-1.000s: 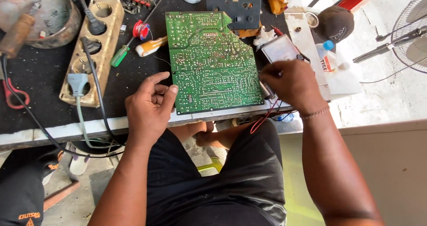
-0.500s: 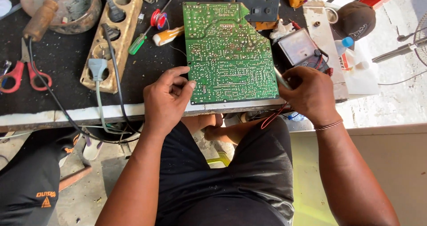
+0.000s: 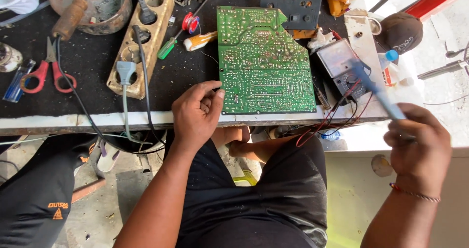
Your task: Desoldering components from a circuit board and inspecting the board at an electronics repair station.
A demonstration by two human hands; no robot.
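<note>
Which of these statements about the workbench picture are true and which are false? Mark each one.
1. The left hand touches the left edge of the green circuit board. True.
2. The right hand rests on the board. False: it is raised off to the right, holding a blurred blue tool.
3. The red-handled scissors lie on the board. False: they lie on the black bench top, far left.
4. A grey plug sits in the wooden socket strip. True.

- Left hand (image 3: 195,113) rests at the tabletop's near edge, fingers loosely curled, forearm stretched forward
- Right hand (image 3: 419,143) raised off the right corner, fingers closed, wrist bent
</note>
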